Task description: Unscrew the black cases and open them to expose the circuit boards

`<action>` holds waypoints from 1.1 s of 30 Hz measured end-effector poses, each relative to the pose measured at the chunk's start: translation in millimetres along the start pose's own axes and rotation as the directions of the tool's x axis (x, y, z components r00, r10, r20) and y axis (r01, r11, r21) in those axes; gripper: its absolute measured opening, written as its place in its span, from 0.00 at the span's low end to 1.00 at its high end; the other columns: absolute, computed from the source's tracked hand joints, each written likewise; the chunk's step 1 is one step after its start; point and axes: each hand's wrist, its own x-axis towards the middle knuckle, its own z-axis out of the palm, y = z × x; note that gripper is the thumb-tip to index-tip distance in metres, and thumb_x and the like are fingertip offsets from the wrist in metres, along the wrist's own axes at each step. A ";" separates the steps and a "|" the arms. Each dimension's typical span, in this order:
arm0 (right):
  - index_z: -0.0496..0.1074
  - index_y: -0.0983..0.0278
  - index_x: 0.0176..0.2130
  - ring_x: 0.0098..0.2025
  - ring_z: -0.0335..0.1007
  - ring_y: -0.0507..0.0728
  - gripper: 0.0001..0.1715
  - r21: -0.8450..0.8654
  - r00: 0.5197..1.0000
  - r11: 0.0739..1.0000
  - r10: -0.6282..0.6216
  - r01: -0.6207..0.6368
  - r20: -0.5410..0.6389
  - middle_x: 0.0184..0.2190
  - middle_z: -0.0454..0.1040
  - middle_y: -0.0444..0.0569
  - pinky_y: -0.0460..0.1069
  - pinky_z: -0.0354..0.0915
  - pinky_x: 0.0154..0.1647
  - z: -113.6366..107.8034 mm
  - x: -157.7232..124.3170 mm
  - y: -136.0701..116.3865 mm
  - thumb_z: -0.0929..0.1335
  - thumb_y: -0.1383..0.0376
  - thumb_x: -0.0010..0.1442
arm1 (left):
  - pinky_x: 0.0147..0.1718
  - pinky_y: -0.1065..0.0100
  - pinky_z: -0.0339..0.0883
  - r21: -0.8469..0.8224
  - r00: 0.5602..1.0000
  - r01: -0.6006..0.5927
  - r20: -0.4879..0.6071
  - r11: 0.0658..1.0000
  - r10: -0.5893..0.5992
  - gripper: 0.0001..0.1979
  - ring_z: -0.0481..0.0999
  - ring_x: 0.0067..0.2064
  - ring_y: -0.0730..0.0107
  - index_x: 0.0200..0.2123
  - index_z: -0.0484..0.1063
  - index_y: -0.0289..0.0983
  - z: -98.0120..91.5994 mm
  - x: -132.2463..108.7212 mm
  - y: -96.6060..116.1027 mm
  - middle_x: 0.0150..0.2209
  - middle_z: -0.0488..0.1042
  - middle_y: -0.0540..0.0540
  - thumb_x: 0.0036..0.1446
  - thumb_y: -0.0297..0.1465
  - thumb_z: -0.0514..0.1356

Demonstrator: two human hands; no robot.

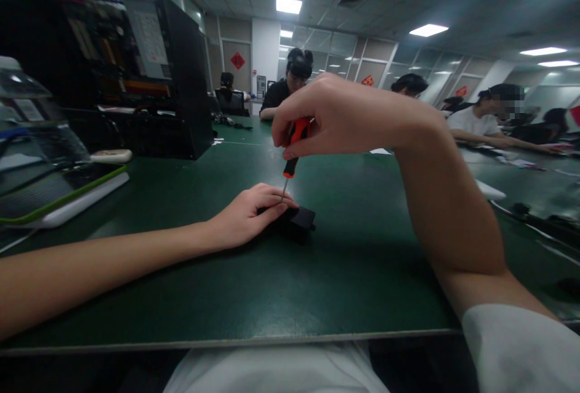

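My right hand (312, 116) is wrapped round the red and black handle of a screwdriver (290, 167), held nearly upright above the table. Its thin metal shaft runs down to the top of a small black box-shaped part (301, 219). With fingers and thumb, my left hand (247, 214) grips that black part and presses it to the green tabletop. The screwdriver's tip lies between my left thumb and fingers; whether it sits in a screw is hidden. What the black part is, I cannot make out.
An open black computer case (179, 78) stands at the back left. Nearer on the left are a clear plastic bottle (40, 115) and a green-edged white tray (86, 199). Across the table sits a person (285, 87); others work at the right, near cables (539, 230).
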 end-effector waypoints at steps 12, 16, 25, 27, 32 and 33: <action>0.76 0.66 0.40 0.25 0.62 0.46 0.22 0.019 0.990 0.990 0.142 -0.142 -0.003 0.28 0.74 0.45 0.45 0.58 0.27 -0.8 -1.8 -4.4 0.64 0.51 0.67 | 0.57 0.60 0.66 -0.128 0.999 0.016 0.034 0.992 -0.012 0.16 0.75 0.54 0.61 0.50 0.79 0.39 -1.7 -0.1 0.5 0.52 0.77 0.43 0.70 0.35 0.53; 0.76 0.62 0.48 0.39 0.68 0.48 0.16 0.020 1.000 1.000 0.002 -0.002 0.002 0.43 0.77 0.45 0.43 0.64 0.39 -2.7 -1.1 -3.6 0.66 0.58 0.64 | 0.59 0.58 0.65 -0.209 0.997 0.023 -0.073 0.978 -0.039 0.15 0.74 0.57 0.58 0.49 0.77 0.37 -2.1 -0.7 2.5 0.54 0.77 0.42 0.70 0.36 0.53; 0.76 0.66 0.47 0.34 0.68 0.49 0.20 -0.007 0.997 0.998 0.060 -0.061 -0.043 0.37 0.76 0.48 0.45 0.64 0.36 -2.5 -2.4 -5.6 0.63 0.55 0.68 | 0.55 0.60 0.68 -0.248 0.992 0.057 -0.094 0.967 -0.082 0.15 0.76 0.51 0.60 0.39 0.77 0.35 -2.1 -0.4 3.1 0.50 0.78 0.42 0.70 0.37 0.54; 0.76 0.65 0.47 0.45 0.70 0.50 0.14 0.088 0.997 0.994 -0.067 0.065 0.029 0.47 0.75 0.49 0.44 0.67 0.44 -7.1 -4.2 -6.9 0.65 0.63 0.66 | 0.56 0.60 0.67 -0.240 0.993 0.046 -0.092 0.970 -0.069 0.15 0.75 0.52 0.60 0.38 0.77 0.35 -1.8 -0.4 3.4 0.50 0.77 0.42 0.69 0.37 0.54; 0.70 0.66 0.57 0.47 0.71 0.49 0.24 0.101 0.999 0.995 -0.018 0.022 -0.037 0.52 0.74 0.50 0.42 0.67 0.45 -9.9 -7.2 -12.1 0.66 0.55 0.67 | 0.58 0.62 0.64 -0.227 0.995 0.004 -0.101 0.974 -0.028 0.14 0.75 0.54 0.62 0.37 0.78 0.36 -0.6 -1.4 2.0 0.50 0.77 0.43 0.69 0.35 0.55; 0.72 0.66 0.55 0.39 0.71 0.48 0.26 0.051 0.997 0.997 0.058 -0.055 -0.054 0.45 0.76 0.50 0.43 0.66 0.38 -8.5 -7.0 -12.4 0.64 0.51 0.68 | 0.58 0.62 0.64 -0.223 0.995 0.002 -0.099 0.975 -0.024 0.13 0.75 0.54 0.62 0.38 0.78 0.36 -0.6 -1.6 1.5 0.50 0.77 0.43 0.69 0.34 0.55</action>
